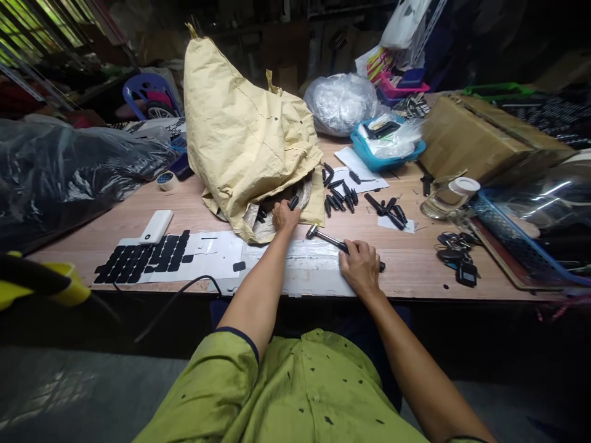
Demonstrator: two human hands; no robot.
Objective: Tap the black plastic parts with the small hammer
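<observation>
The left hand [285, 215] gripped a black part [293, 203] at the mouth of the paper sack [249, 123]; dark pieces [261, 215] lay inside. To its right, the hammer [330, 240] ran far-left to near-right, its handle enclosed by the right hand [361, 264]. The teal basket [369, 160] held clear plastic [401, 143].

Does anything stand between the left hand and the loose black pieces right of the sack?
Yes: the yellowish flap at the right of the sack lies between the left hand and the loose black pieces. The hammer in the right hand lies nearer the camera, off that line.
</observation>
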